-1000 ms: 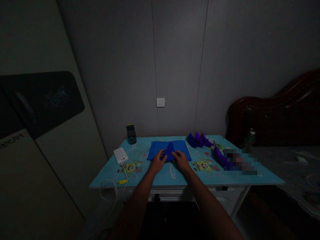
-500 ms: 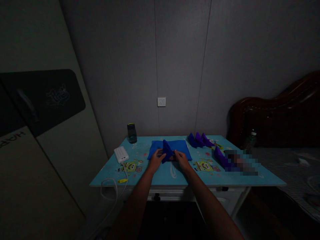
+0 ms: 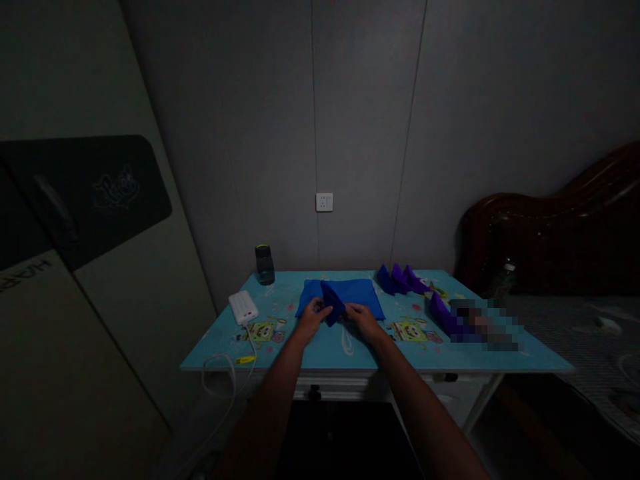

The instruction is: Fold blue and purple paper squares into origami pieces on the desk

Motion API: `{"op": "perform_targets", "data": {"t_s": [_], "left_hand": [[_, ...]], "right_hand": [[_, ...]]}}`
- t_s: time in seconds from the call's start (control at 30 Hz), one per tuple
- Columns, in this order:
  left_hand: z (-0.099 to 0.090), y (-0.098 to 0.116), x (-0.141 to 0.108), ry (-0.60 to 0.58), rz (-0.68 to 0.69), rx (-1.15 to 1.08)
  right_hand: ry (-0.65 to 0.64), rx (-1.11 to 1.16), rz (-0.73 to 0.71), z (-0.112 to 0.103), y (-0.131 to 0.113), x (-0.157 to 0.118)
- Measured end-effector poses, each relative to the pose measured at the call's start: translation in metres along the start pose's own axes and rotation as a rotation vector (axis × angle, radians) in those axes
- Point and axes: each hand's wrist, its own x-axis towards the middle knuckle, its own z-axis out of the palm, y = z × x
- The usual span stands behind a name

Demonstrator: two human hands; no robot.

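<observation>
A dark blue folded paper piece (image 3: 333, 304), pointed at the top, is held up between my two hands. My left hand (image 3: 313, 319) closes on its left side, thumb across the near face. At its right edge, my right hand (image 3: 363, 319) pinches it with the fingertips; the exact grip is partly hidden. Beneath and behind them lies a flat bright blue sheet (image 3: 363, 291) on the table (image 3: 320, 353).
Folded blue and purple paper boats (image 3: 399, 280) stand at the back right beside scissors (image 3: 438, 291). Another purple paper boat (image 3: 443, 313) sits nearer, next to a blurred patch. At left are a water bottle (image 3: 265, 265) and a white power bank (image 3: 243, 307) with a cable.
The folded paper has turned slightly in my hands, its tip shifting to the left. Both hands stay in nearly the same place.
</observation>
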Motion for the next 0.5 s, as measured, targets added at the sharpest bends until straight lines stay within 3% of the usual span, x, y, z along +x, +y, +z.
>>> {"op": "perform_targets", "data": {"t_s": [0.5], "left_hand": [[0.002, 0.013, -0.006, -0.111, -0.070, -0.022]], "right_hand": [[-0.074, 0.072, 0.001, 0.000, 0.003, 0.000]]}}
